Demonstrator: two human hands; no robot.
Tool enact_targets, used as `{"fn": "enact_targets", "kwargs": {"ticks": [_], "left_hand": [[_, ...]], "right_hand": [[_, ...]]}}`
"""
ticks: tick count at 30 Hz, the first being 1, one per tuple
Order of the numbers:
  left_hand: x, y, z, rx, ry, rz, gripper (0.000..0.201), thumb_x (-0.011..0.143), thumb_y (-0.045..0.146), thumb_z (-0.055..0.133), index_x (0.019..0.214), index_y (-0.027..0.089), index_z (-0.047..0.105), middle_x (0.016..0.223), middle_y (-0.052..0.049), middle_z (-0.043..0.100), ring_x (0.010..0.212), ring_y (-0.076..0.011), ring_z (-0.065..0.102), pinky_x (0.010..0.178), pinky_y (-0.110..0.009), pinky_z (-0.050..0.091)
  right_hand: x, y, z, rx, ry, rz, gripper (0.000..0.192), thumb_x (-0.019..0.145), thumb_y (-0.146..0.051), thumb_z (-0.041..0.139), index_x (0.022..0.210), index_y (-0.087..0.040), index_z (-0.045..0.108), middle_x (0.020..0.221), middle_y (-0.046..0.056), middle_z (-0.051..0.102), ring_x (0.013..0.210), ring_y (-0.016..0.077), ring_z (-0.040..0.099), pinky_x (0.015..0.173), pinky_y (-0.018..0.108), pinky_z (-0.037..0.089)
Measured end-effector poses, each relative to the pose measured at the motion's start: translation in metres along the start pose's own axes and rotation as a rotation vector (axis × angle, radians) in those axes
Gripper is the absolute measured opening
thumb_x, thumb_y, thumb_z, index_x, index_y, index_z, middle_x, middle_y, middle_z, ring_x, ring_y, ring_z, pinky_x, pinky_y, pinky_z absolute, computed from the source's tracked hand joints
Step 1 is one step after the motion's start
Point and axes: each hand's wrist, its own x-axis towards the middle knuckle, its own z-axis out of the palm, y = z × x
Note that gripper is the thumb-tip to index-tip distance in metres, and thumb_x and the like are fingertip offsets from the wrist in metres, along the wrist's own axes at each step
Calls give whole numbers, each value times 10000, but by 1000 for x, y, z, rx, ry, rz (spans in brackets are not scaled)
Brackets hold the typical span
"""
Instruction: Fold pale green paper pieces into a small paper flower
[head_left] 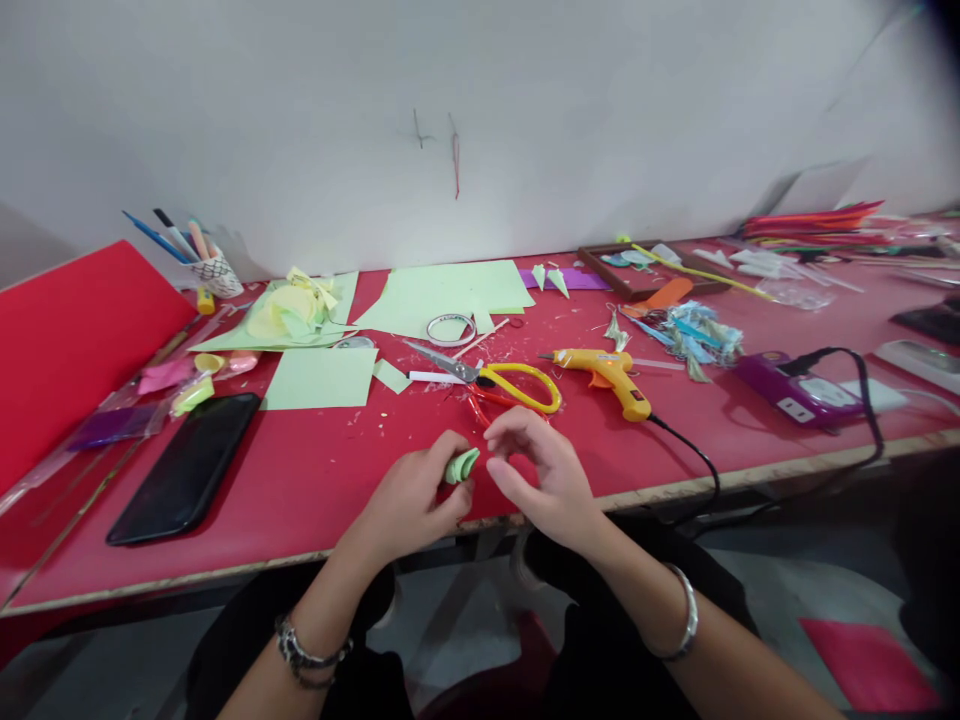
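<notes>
Green paper roll pinched in left hand; right hand beside it, fingers loosely spread. Scissors and glue gun lie just beyond the hands. Patterned cup, far left, holds pens.

A long red desk stands against a plain white wall, evenly lit, with grey floor showing beneath its front edge.

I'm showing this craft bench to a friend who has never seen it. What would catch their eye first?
Probably the red table itself, strewn with pale green paper. At its near edge the left hand pinches a small green paper roll, the right hand beside it. Just behind lie yellow-handled scissors and a yellow glue gun.
</notes>
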Motion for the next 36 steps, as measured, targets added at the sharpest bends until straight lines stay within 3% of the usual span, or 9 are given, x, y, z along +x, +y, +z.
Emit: {"fn": "enact_targets", "kwargs": {"ticks": [6, 12, 18, 26, 36], "left_hand": [[2, -4, 2, 241, -17, 48, 162, 777, 205, 406, 934, 179, 433, 748, -17, 565, 636, -154, 520, 540, -235, 335], [2, -3, -2, 325, 16, 107, 63, 772, 213, 425, 814, 175, 451, 732, -19, 541, 665, -163, 504, 586, -261, 371], [0, -4, -10, 232, -14, 114, 146, 767, 208, 456, 907, 174, 479, 827, -26, 556, 728, -149, 516, 627, -249, 391], [-2, -2, -18, 143, -30, 110, 101, 794, 260, 471, 846, 179, 505, 780, -3, 557, 697, -130, 506, 621, -235, 373], [-3, -1, -15, 129, -4, 140, 57, 776, 220, 460, 802, 178, 490, 736, 13, 543, 660, -123, 479, 617, -239, 354]], "right_hand": [[6, 2, -7, -119, -140, -57, 109, 775, -193, 545, 880, -170, 566, 828, 36, 558, 693, 114, 534, 652, 249, 459], [9, 7, -8, -142, -189, -12, 76, 780, -205, 557, 830, -172, 604, 812, 41, 610, 758, 137, 575, 705, 264, 465], [9, 12, -9, -83, -209, 59, 72, 773, -202, 567, 776, -163, 627, 776, 41, 629, 733, 135, 585, 687, 258, 465], [7, 14, -7, 175, -270, 328, 63, 726, -206, 608, 739, -153, 638, 721, 17, 623, 647, 105, 571, 633, 228, 464], [7, 14, -5, 277, -288, 451, 78, 683, -224, 644, 711, -152, 639, 662, -3, 619, 597, 94, 556, 586, 217, 449]]}}
